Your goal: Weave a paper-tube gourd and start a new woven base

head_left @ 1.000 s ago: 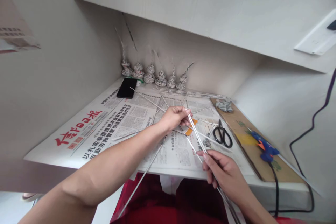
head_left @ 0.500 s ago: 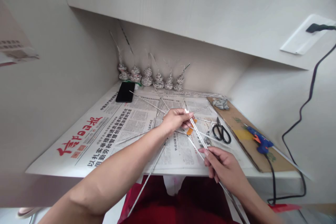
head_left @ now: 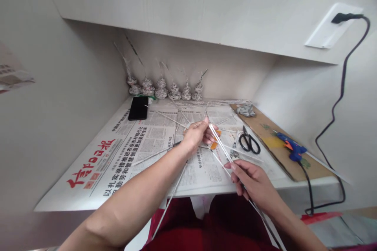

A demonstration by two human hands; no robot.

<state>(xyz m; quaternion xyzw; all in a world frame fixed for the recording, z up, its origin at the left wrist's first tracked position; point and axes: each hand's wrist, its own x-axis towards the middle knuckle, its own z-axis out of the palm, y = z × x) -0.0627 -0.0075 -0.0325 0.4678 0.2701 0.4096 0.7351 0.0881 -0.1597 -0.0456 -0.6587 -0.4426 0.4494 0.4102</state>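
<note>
Thin rolled-newspaper sticks [head_left: 220, 141] run between my hands over the table. Pinched at their upper end is my left hand [head_left: 199, 133], its thumb and fingers closed on them. My right hand [head_left: 250, 178] grips the same sticks lower down, near the front edge, and their tails pass down over my lap. Other paper sticks [head_left: 167, 117] fan outward from under my left hand; the point where they meet is hidden by it. An orange patch [head_left: 216, 140] shows just behind the held sticks. Black-handled scissors [head_left: 249, 143] lie to the right of them.
Newspaper [head_left: 118, 160] covers the table. Several woven gourd shapes [head_left: 161, 88] stand along the back wall, near a black phone [head_left: 138, 108]. A bundle of paper sticks [head_left: 206, 104] lies behind. On the right, a cardboard sheet [head_left: 277, 157] bears a corded blue glue gun [head_left: 291, 147] and crumpled paper [head_left: 246, 110].
The camera view has shifted and tilted slightly. Both hands keep their grip on the paper sticks, with only slight movement between them.
</note>
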